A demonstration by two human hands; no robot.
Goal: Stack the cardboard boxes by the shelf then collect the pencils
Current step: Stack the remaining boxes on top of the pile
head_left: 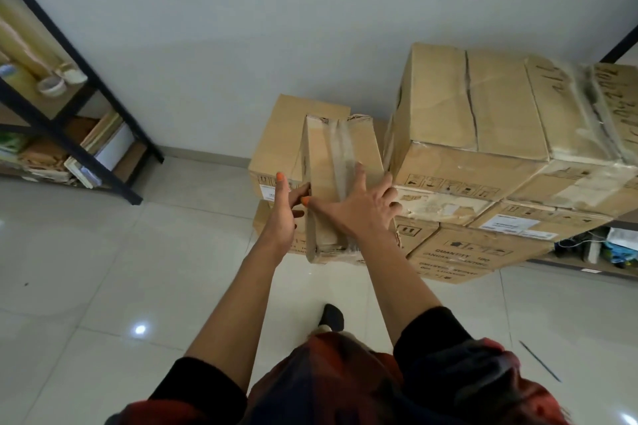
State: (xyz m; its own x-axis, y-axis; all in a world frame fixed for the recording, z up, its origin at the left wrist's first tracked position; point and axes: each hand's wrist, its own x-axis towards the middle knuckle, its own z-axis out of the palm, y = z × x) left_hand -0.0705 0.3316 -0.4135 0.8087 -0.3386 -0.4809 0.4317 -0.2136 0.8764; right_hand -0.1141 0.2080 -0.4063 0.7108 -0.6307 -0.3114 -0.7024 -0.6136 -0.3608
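- Right now I have a narrow brown cardboard box with a clear tape strip down its top (340,162) held between both hands, resting on the low stack of brown cardboard boxes (276,152) against the white wall.
- My right hand (362,207) lies flat on the box's top, fingers spread wide and straight, pressing on it.
- My left hand (284,207) sits against the box's left side, thumb raised; the fingers look bent toward the edge, but I cannot tell whether they truly grip it.
- I judge the box light for its size yet awkward: it is tall and thin, its corners are crushed, and the tape is slick under a palm.
- I would take hold on the bare cardboard of the two long sides, low down, not on the tape.
- A bigger pile of taped brown cartons (483,148) stands just beside it on the right; the black metal shelf (69,114) is well apart on the left.
- One thin dark pencil (540,360) lies on the pale floor tiles (103,269) near my right side, not yet collected.
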